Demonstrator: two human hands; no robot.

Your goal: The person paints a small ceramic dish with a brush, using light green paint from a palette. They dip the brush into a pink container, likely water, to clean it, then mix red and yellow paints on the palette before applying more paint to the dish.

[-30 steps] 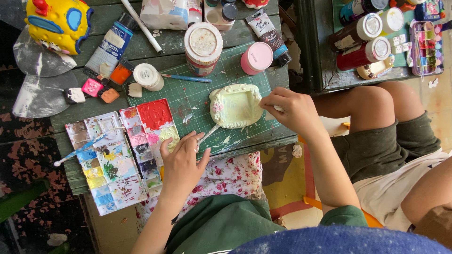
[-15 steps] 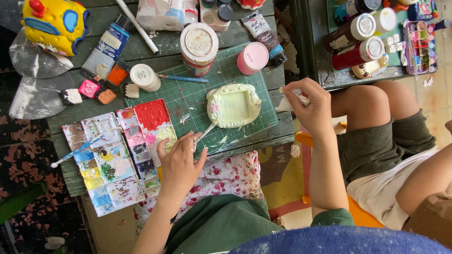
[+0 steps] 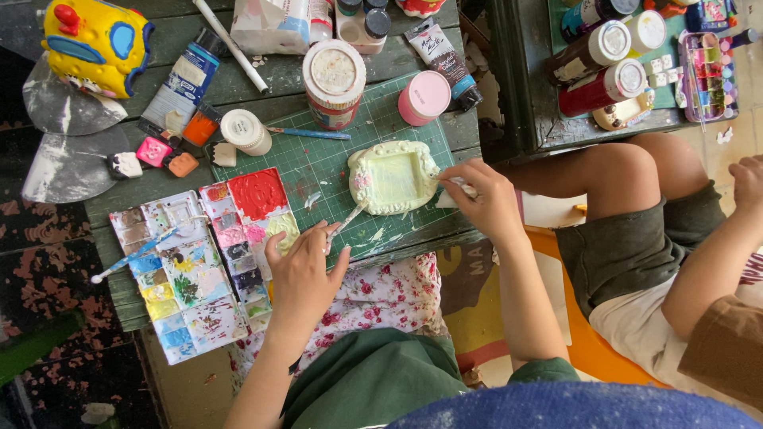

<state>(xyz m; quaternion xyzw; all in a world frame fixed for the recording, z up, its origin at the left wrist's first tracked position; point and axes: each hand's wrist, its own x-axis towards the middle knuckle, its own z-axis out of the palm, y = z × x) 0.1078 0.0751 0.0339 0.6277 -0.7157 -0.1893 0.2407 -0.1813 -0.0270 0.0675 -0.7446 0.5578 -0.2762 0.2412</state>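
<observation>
A pale cream plaster frame (image 3: 393, 176) lies on the green cutting mat (image 3: 318, 163). My left hand (image 3: 302, 274) rests at the mat's near edge, gripping a paintbrush (image 3: 346, 220) whose tip points at the frame's lower left corner. My right hand (image 3: 486, 199) is at the frame's right edge, pinching a small white piece (image 3: 461, 187) against it. A paint palette (image 3: 199, 254) with a red well and several mixed colours sits left of my left hand.
Paint jars (image 3: 334, 73), a pink-lidded pot (image 3: 425, 97), tubes and a blue brush (image 3: 310, 133) crowd the table's far side. A yellow painted figure (image 3: 95, 44) stands at the far left. Another person sits at the right, knee (image 3: 636, 179) close to my right arm.
My right hand drew away from the frame to the right, then came back to the frame's right edge. My left hand with the brush has barely moved.
</observation>
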